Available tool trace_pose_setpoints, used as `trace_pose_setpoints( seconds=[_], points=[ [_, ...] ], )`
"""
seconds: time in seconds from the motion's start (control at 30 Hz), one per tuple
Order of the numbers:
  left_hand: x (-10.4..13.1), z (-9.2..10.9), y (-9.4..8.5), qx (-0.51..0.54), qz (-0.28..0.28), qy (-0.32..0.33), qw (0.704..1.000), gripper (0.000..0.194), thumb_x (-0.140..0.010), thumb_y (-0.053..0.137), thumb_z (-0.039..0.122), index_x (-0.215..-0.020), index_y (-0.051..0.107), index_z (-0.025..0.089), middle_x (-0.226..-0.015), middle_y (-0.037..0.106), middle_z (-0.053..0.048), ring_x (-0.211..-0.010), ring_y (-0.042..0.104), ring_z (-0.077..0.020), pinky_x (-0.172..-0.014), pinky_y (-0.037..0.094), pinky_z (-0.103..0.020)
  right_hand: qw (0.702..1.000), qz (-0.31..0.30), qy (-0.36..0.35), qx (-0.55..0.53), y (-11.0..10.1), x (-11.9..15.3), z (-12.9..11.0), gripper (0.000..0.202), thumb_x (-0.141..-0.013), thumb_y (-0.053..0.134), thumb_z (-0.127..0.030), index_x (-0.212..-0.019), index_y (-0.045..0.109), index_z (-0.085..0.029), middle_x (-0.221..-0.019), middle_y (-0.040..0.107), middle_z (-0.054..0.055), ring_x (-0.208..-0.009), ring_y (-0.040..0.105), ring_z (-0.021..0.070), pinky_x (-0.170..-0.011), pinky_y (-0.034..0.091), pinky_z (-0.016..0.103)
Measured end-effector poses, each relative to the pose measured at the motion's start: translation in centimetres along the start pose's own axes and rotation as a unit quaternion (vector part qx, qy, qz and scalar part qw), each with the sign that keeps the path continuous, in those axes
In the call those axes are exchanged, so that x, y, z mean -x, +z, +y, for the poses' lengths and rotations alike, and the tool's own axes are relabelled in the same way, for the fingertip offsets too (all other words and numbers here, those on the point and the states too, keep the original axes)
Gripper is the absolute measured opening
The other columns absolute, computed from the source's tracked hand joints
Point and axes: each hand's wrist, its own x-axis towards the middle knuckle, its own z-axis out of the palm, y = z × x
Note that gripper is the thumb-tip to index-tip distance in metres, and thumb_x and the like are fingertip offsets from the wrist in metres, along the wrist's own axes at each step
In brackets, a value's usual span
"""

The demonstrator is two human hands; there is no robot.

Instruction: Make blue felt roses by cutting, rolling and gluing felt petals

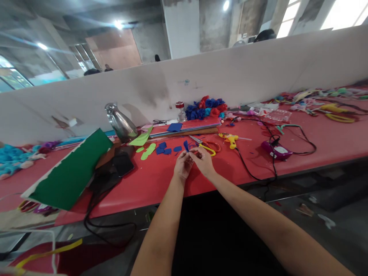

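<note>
Between the fingertips of my left hand [183,165] and my right hand [204,161] is a small blue paper piece [186,146], folded or rolled and pointing up. Both hands are closed in a pinch on it, just above the red table. Scissors [207,148] with yellow and red handles lie right behind my right hand. Cut blue pieces [163,148] are scattered to the left of my hands, with light green cut pieces [148,151] beyond them. A yellow glue gun [231,140] rests to the right, its cord running toward the front edge.
A purple box [276,150] with black cords sits at right. Blue and red paper flowers [205,108] are piled by the wall, near a glass jar [181,112]. A metal jug [120,123], a black bag [107,170] and a green board [70,172] stand at left.
</note>
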Motion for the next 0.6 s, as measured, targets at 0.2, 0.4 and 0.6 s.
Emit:
trace_pose_setpoints(
  seconds=[0.2, 0.4, 0.6],
  points=[
    [0.0, 0.3, 0.2, -0.018, 0.041, -0.011, 0.999, 0.025, -0.060, 0.076, 0.012, -0.072, 0.055, 0.017, -0.059, 0.059, 0.006, -0.048, 0.051, -0.0036, -0.053, 0.043, -0.016, 0.993, -0.027, -0.071, 0.095, -3.0, 1.3, 0.9, 0.018, -0.080, 0.050, -0.024, -0.088, 0.066, -0.019, -0.084, 0.064, 0.005, -0.069, 0.058, 0.0154, -0.062, 0.046, 0.028],
    [0.0, 0.3, 0.5, -0.012, 0.062, -0.023, 0.998, 0.021, -0.064, 0.073, 0.008, -0.071, 0.055, 0.016, -0.059, 0.060, 0.004, -0.047, 0.052, -0.0035, -0.050, 0.043, -0.015, 0.960, 0.047, 0.038, 0.273, -10.9, -1.4, 2.7, 0.022, -0.075, 0.049, -0.016, -0.087, 0.067, -0.016, -0.091, 0.067, 0.008, -0.077, 0.060, 0.0175, -0.071, 0.047, 0.028],
    [0.1, 0.1, 0.7, -0.021, 0.063, -0.015, 0.998, 0.017, -0.064, 0.075, 0.009, -0.070, 0.059, 0.013, -0.062, 0.062, 0.001, -0.052, 0.056, -0.0040, -0.047, 0.040, -0.012, 0.889, 0.074, 0.256, 0.373, -15.6, -7.1, 3.6, 0.008, -0.068, 0.062, -0.021, -0.073, 0.064, -0.015, -0.087, 0.068, 0.013, -0.097, 0.061, 0.0300, -0.078, 0.044, 0.035]
  ],
)
